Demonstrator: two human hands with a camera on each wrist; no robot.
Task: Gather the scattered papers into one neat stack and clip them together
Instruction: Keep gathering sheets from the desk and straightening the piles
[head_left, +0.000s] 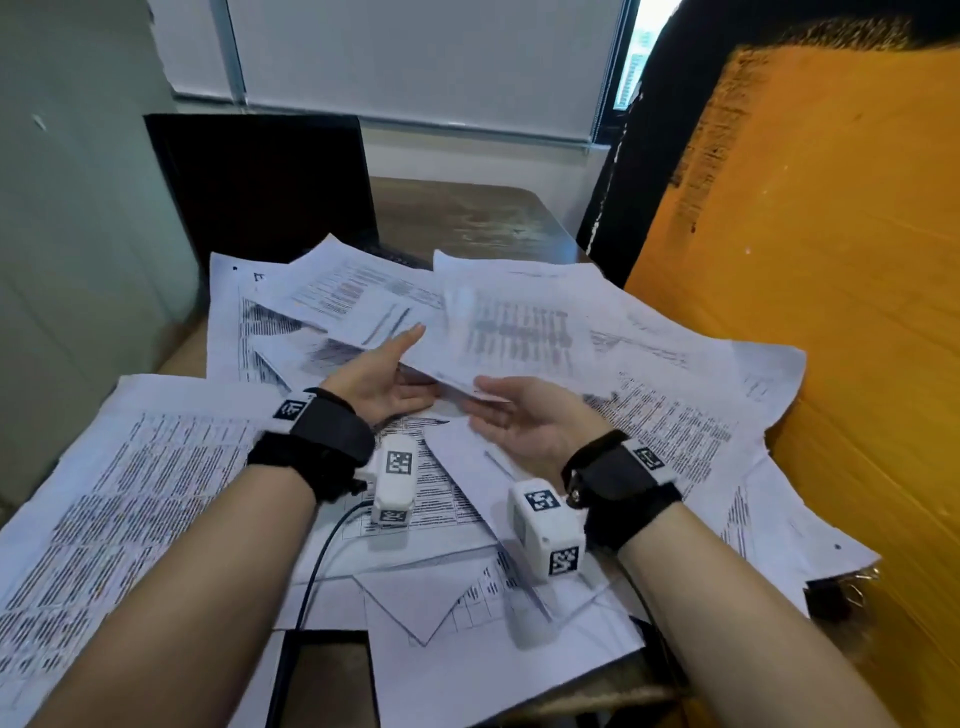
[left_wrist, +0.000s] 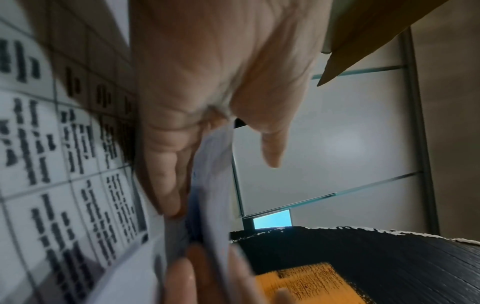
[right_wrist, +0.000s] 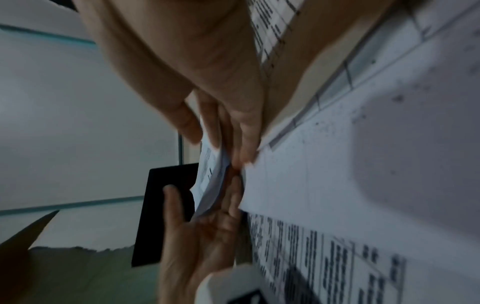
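Printed sheets (head_left: 130, 478) lie scattered and overlapping over the desk. Above the middle of them hangs a thin bundle of sheets (head_left: 511, 332), lifted between both hands. My left hand (head_left: 387, 371) is palm up, its straight fingers (left_wrist: 166, 174) under the bundle's left edge and its thumb (left_wrist: 272, 144) spread clear of the paper. My right hand (head_left: 511, 410) pinches the bundle's near edge, thumb on top and fingers (right_wrist: 241, 127) underneath. A black binder clip (head_left: 836, 592) lies at the right edge of the papers, beside the box and away from both hands.
A tall orange cardboard box (head_left: 805, 312) stands close along the right. A black screen (head_left: 260, 187) stands at the back left, with bare wooden tabletop (head_left: 467, 218) beside it. A black cable (head_left: 311, 571) runs from my left wrist toward me over the papers.
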